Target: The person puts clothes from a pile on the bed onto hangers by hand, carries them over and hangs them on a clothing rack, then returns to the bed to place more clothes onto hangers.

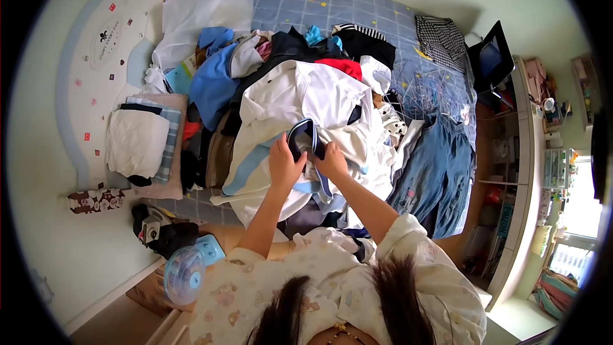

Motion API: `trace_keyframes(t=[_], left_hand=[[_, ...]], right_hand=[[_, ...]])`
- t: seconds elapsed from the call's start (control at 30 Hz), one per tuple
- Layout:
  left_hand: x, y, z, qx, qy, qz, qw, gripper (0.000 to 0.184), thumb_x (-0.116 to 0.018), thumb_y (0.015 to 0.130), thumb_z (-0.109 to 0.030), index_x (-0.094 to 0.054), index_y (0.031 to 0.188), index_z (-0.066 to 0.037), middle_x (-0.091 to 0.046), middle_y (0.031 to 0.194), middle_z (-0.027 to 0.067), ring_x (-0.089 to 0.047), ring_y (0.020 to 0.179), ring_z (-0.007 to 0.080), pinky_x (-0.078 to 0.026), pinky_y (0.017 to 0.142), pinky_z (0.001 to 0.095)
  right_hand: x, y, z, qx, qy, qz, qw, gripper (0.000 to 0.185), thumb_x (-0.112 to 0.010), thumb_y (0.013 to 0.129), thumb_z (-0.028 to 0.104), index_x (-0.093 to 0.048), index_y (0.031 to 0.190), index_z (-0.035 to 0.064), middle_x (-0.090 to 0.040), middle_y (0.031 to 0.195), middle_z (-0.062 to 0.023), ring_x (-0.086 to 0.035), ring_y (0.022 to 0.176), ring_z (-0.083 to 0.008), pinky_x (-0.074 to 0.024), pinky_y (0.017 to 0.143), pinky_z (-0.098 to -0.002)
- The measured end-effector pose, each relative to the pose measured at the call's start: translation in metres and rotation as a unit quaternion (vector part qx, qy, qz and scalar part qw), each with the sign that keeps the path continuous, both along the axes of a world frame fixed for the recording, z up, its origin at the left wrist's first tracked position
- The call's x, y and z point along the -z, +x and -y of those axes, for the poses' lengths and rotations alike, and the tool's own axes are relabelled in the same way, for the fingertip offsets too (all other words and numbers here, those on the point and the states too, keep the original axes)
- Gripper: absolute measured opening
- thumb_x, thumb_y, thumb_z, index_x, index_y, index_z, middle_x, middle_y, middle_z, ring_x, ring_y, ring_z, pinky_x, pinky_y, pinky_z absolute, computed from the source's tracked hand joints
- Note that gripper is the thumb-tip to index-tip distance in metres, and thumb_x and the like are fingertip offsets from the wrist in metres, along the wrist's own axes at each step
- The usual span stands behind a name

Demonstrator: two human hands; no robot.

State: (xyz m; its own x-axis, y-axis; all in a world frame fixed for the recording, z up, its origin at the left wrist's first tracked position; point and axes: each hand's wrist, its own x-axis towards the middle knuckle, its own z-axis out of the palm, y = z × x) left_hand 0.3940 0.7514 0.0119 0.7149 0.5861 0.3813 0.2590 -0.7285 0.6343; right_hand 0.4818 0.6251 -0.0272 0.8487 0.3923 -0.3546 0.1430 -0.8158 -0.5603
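My left hand (285, 161) and my right hand (332, 161) are both closed on opposite sides of a dark, light-edged garment collar (301, 130), which stands up as a loop between them. The rest of this garment merges with the cloth below, so its outline is hard to tell. Under my hands spreads a large white garment (281, 92) on top of a heap of clothes. Light blue cloth (249, 169) shows beside my left forearm. Past the white garment lie a blue garment (214, 80) and a red one (341, 66).
The heap lies on a bed with a blue checked sheet (364, 3). Jeans (434, 179) and wire hangers (431, 96) are on the right. Folded clothes (136, 142) sit at left. A small fan (185, 275) stands at lower left, shelves (501, 185) at right.
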Motion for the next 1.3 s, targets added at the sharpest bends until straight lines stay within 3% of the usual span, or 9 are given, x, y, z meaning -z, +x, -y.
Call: trace_keyframes(t=[0.2,0.33,0.4,0.53,0.6,0.67,0.9,1.23,1.3], left_hand=[[0.013,0.012,0.005,0.052,-0.141,-0.127,0.981,0.028,-0.057,0.082,-0.017,-0.050,0.105,-0.003,-0.059,0.092,0.0233,-0.056,0.088,0.0431,-0.044,0.073,0.0498],[-0.014,-0.008,0.023,0.055,-0.219,-0.079,0.971,0.021,-0.055,0.083,-0.016,-0.050,0.096,0.000,-0.059,0.086,0.0263,-0.054,0.081,0.0471,-0.043,0.070,0.0489],[-0.015,-0.020,0.029,0.106,-0.235,-0.067,0.964,0.025,-0.056,0.086,-0.020,-0.054,0.097,0.002,-0.060,0.078,0.0203,-0.057,0.072,0.0362,-0.044,0.068,0.0416],[-0.079,-0.046,0.050,0.178,-0.302,-0.099,0.931,0.029,-0.061,0.086,-0.027,-0.059,0.088,0.003,-0.057,0.064,0.0107,-0.054,0.058,0.0192,-0.042,0.057,0.0331],[-0.097,-0.056,0.059,0.208,-0.307,-0.074,0.926,0.028,-0.063,0.085,-0.025,-0.061,0.087,0.003,-0.055,0.061,0.0052,-0.049,0.055,0.0126,-0.040,0.054,0.0307],[-0.128,-0.067,0.072,0.233,-0.346,-0.101,0.903,0.024,-0.066,0.083,-0.020,-0.062,0.088,0.003,-0.057,0.066,0.0021,-0.048,0.060,0.0110,-0.042,0.057,0.0293],[-0.200,-0.108,0.153,0.302,-0.167,-0.127,0.930,0.037,-0.074,0.074,-0.018,-0.059,0.099,0.005,-0.065,0.085,0.0155,-0.062,0.075,0.0218,-0.048,0.071,0.0320],[-0.302,-0.159,0.303,0.188,-0.029,-0.197,0.962,0.045,-0.061,0.066,0.005,-0.051,0.109,-0.007,-0.055,0.079,0.0153,-0.057,0.073,0.0317,-0.046,0.070,0.0347],[-0.311,-0.168,0.333,0.203,0.051,-0.036,0.977,0.047,-0.059,0.066,0.007,-0.052,0.110,-0.007,-0.054,0.087,0.0141,-0.057,0.081,0.0299,-0.045,0.072,0.0330]], right_hand=[[0.004,0.009,0.039,0.128,0.165,0.025,0.978,0.018,-0.052,0.080,0.014,-0.059,0.086,-0.0012,-0.063,0.086,-0.0258,-0.061,0.081,-0.0413,-0.0483,0.076,-0.0435],[-0.024,0.001,0.075,0.288,0.336,-0.138,0.886,0.025,-0.044,0.086,0.016,-0.061,0.096,-0.0004,-0.060,0.088,-0.0142,-0.054,0.084,-0.0244,-0.0421,0.078,-0.0324],[-0.067,-0.008,0.096,0.270,0.439,-0.204,0.832,0.042,-0.052,0.093,0.040,-0.059,0.100,-0.0007,-0.059,0.091,-0.0074,-0.050,0.086,-0.0146,-0.0408,0.077,-0.0282],[-0.111,-0.019,0.156,-0.010,0.317,-0.084,0.945,0.027,-0.069,0.085,0.025,-0.057,0.088,0.0008,-0.055,0.071,0.0005,-0.048,0.065,-0.0086,-0.0409,0.060,-0.0251],[-0.126,-0.024,0.187,-0.049,0.266,-0.040,0.962,0.028,-0.067,0.086,0.026,-0.057,0.081,0.0002,-0.052,0.067,0.0007,-0.047,0.064,-0.0080,-0.0407,0.059,-0.0254],[-0.125,-0.033,0.213,0.035,0.339,-0.179,0.923,0.033,-0.060,0.093,0.031,-0.062,0.086,-0.0014,-0.056,0.070,0.0010,-0.048,0.066,-0.0076,-0.0416,0.060,-0.0263],[-0.141,-0.057,0.302,0.114,0.493,-0.342,0.792,0.027,-0.061,0.093,0.027,-0.065,0.087,0.0007,-0.064,0.075,-0.0010,-0.057,0.066,-0.0080,-0.0460,0.061,-0.0232],[-0.196,-0.104,0.434,-0.035,0.204,-0.206,0.957,0.059,-0.051,0.093,0.050,-0.059,0.117,-0.0030,-0.062,0.104,-0.0095,-0.056,0.094,-0.0160,-0.0427,0.084,-0.0268],[-0.187,-0.111,0.447,-0.021,0.219,-0.213,0.952,0.070,-0.048,0.091,0.058,-0.051,0.129,-0.0008,-0.056,0.123,-0.0145,-0.052,0.110,-0.0222,-0.0381,0.095,-0.0287]])
